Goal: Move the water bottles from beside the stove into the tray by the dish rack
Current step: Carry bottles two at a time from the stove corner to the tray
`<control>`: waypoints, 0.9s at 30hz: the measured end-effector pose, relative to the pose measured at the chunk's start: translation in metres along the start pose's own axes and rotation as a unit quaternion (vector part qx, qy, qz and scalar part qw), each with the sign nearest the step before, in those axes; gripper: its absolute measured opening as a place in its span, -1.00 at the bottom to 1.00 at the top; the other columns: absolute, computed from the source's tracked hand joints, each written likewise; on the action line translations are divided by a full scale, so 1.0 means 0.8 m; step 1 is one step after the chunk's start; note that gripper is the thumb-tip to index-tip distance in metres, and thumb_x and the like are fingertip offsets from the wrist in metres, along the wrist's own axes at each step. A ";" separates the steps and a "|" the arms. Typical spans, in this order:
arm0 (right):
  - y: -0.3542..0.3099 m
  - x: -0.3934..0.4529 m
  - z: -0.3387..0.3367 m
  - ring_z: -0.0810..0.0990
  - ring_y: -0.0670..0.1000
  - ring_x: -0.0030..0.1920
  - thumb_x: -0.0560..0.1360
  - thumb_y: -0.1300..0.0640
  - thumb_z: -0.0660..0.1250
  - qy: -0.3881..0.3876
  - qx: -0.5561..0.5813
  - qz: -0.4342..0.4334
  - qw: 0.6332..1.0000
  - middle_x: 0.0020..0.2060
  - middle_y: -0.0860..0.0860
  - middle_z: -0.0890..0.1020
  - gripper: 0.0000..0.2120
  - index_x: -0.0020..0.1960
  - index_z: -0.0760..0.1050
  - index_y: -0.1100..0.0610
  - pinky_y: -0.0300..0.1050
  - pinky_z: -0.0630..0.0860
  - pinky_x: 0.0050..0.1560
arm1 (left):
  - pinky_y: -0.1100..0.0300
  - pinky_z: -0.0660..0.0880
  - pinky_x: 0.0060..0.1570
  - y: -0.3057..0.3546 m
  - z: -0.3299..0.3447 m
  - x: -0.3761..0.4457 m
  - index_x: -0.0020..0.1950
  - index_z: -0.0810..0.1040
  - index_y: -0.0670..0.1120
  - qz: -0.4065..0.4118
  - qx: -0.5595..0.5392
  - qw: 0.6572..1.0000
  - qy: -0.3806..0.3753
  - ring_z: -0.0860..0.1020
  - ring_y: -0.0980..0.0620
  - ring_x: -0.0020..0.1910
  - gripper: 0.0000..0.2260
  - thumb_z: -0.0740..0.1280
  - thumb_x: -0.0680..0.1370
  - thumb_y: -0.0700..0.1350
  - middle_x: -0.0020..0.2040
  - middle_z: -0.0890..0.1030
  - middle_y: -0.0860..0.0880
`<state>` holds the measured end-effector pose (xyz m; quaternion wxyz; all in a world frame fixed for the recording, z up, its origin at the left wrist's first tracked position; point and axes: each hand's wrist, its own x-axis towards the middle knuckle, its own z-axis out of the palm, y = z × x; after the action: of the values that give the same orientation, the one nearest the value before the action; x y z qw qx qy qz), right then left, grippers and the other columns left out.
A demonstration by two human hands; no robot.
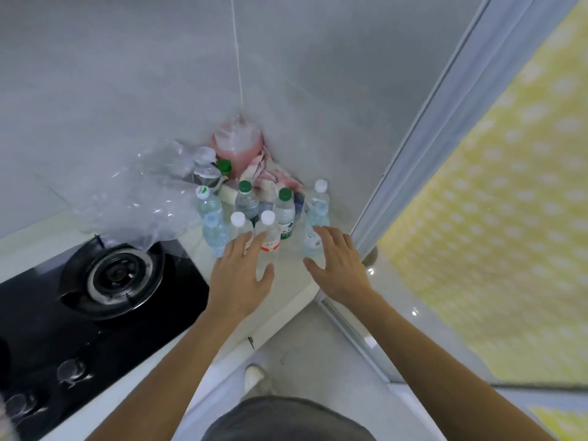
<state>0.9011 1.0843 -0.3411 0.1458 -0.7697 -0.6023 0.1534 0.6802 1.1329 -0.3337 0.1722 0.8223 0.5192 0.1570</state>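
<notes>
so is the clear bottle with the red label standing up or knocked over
Upright: the clear red-labelled bottle stands on the counter, white cap on top, base behind the left hand.

Two spread hands, left hand (239,275) and right hand (339,265), at upright water bottles (270,232) beside stove (105,300)

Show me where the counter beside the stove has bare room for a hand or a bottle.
Bare counter lies between the left hand and right hand, out to the front edge. A thin strip runs between the stove and the bottles. The corner is crowded: bottles, plastic wrap, pink jug, cloth.
</notes>
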 end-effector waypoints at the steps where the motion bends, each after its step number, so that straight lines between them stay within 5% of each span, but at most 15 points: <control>1: 0.007 0.016 0.001 0.31 0.17 0.54 0.62 -0.15 0.34 0.001 0.005 0.009 1.000 0.59 0.03 0.34 -0.32 0.65 0.20 0.01 0.16 0.37 0.53 | -0.18 0.58 0.21 -0.001 0.003 0.017 0.61 0.40 -0.04 0.003 -0.002 1.000 0.000 0.46 -0.22 0.43 -0.41 0.43 0.60 0.02 0.50 0.47 -0.12; 10: 0.056 0.128 0.028 0.48 0.20 0.37 0.61 -0.09 0.40 -0.001 0.046 0.035 0.998 0.46 0.06 0.44 -0.30 0.61 0.10 -0.06 0.18 0.49 0.36 | -0.13 0.60 0.07 0.018 0.044 0.116 0.57 0.39 -0.03 -0.060 0.016 0.998 -0.028 0.50 -0.22 0.38 -0.50 0.36 0.65 0.02 0.44 0.47 -0.13; 18: 0.088 0.164 0.024 0.65 0.18 0.08 0.65 0.01 0.40 -0.006 0.079 -0.094 0.992 0.14 0.07 0.66 -0.69 0.31 0.43 0.07 0.03 0.57 0.06 | -0.03 0.55 -0.20 0.022 0.058 0.129 0.20 0.60 -0.10 -0.104 0.025 0.994 0.023 0.59 -0.22 0.06 -0.77 0.50 0.57 -0.13 0.12 0.62 -0.08; 27: 0.058 0.150 0.020 0.65 0.23 -0.06 0.65 0.05 0.40 -0.066 0.102 -0.258 0.958 -0.03 0.14 0.69 -0.74 0.24 0.52 0.18 0.06 0.52 -0.14 | 0.14 0.41 -0.35 0.018 0.054 0.050 0.21 0.62 -0.01 -0.189 0.037 0.973 0.125 0.64 -0.10 -0.12 -0.75 0.53 0.58 -0.02 0.01 0.64 0.04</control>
<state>0.9630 1.1903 -0.3818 0.2180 -0.5572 -0.7699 0.2221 0.7274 1.1583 -0.3628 0.1023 0.6891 0.6877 0.2042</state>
